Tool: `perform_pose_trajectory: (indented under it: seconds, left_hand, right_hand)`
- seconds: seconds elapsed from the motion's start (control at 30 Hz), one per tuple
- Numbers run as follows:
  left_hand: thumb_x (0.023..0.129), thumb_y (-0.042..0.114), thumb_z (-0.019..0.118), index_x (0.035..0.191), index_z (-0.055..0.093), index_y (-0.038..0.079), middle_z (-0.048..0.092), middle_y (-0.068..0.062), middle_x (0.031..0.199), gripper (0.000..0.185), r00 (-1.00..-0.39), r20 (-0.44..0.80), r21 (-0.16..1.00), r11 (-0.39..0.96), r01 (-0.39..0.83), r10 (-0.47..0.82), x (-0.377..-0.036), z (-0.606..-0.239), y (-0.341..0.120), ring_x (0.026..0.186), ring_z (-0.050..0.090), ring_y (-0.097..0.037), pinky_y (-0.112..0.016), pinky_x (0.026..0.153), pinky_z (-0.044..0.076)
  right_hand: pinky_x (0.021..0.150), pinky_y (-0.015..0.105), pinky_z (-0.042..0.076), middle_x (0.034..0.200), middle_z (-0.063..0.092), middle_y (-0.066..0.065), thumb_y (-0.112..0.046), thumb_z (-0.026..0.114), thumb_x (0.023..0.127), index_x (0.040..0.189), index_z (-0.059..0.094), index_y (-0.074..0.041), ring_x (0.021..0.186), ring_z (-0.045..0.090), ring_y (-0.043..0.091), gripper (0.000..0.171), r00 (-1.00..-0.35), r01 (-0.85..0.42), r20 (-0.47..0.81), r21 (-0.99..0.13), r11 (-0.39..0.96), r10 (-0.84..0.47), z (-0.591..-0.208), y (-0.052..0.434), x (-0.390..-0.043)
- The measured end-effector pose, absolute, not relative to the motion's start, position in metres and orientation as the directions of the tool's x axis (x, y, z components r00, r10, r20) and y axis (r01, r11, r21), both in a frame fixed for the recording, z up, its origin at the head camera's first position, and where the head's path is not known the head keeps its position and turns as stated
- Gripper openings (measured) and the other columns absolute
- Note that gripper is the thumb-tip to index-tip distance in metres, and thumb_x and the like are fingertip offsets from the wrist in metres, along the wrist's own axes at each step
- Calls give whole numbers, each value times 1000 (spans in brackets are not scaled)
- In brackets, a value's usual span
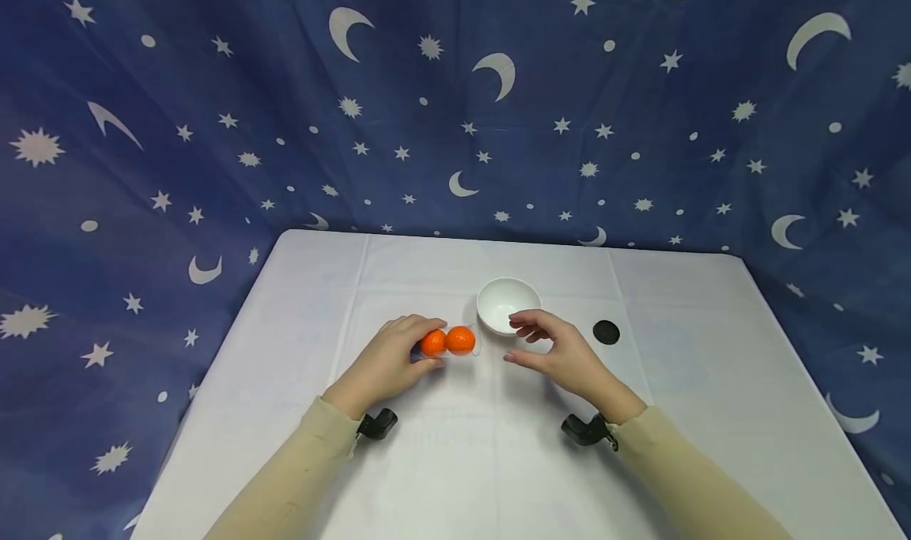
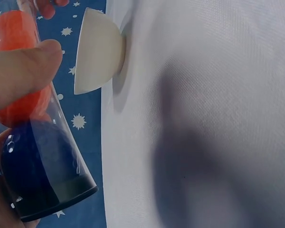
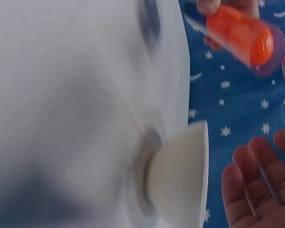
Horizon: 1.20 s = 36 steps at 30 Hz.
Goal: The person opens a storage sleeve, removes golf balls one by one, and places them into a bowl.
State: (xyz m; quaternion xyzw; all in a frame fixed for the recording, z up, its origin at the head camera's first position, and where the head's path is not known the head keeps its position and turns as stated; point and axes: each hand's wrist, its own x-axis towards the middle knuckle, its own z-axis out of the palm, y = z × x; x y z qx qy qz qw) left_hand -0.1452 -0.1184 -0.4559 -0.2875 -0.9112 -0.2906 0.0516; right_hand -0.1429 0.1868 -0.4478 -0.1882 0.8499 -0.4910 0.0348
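My left hand (image 1: pixel 387 360) grips a clear plastic tube (image 2: pixel 66 126) above the table, tilted, fingers and thumb around it. Inside it are two orange balls (image 1: pixel 461 340) and a dark blue ball (image 2: pixel 40 154) at the dark-based end, by the palm. The tube's other end points toward my right hand. A white bowl (image 1: pixel 507 296) stands just beyond the hands, its inside bare. My right hand (image 1: pixel 562 354) is at the bowl's near right side, fingers loosely bent and apart, with nothing in it.
A flat black disc (image 1: pixel 606 332) lies on the white-covered table (image 1: pixel 455 477) to the right of the bowl. Behind the table and along its sides hangs a blue cloth (image 1: pixel 398 81) with moons and stars. Each wrist wears a small black camera (image 1: pixel 585 430).
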Motion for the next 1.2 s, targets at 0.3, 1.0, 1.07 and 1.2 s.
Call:
perform_pose_trajectory:
  seconds: [0.3,1.0,1.07,1.2]
  left_hand:
    - [83,36,77,129,61,19,61,7,113,52,-814,242,447,684,576,528,-143,-453,-112,107,55,-14,-41,104,36]
    - [80,34,80,128,60,13,63,1,117,56,-824,233,398,722,566,517,-143,-448,-107,109,55,-17,-37,101,37]
    - [79,32,81,124,62,11,64,1,116,53,-817,251,381,723,576,518,-143,-445,-108,108,55,-17,-35,99,37]
    - [78,29,82,120,64,11,64,1,113,50,-793,289,319,727,608,537,-143,-439,-110,106,56,-18,-35,99,37]
  right_hand:
    - [88,52,47,109,63,-9,-34,85,73,120,64,-20,99,59,33,53,-913,-292,126,-866,405,-388,-449,168,-139]
    - [84,47,50,108,67,6,-40,78,80,120,65,-12,89,62,11,51,-910,-291,108,-854,432,-400,-453,154,-137]
    - [84,45,50,107,67,4,-41,78,80,120,65,-14,89,62,11,49,-913,-281,98,-854,438,-395,-453,154,-137]
    - [83,39,51,106,67,-4,-40,78,81,121,65,-16,90,62,8,49,-916,-271,78,-843,464,-394,-453,152,-137]
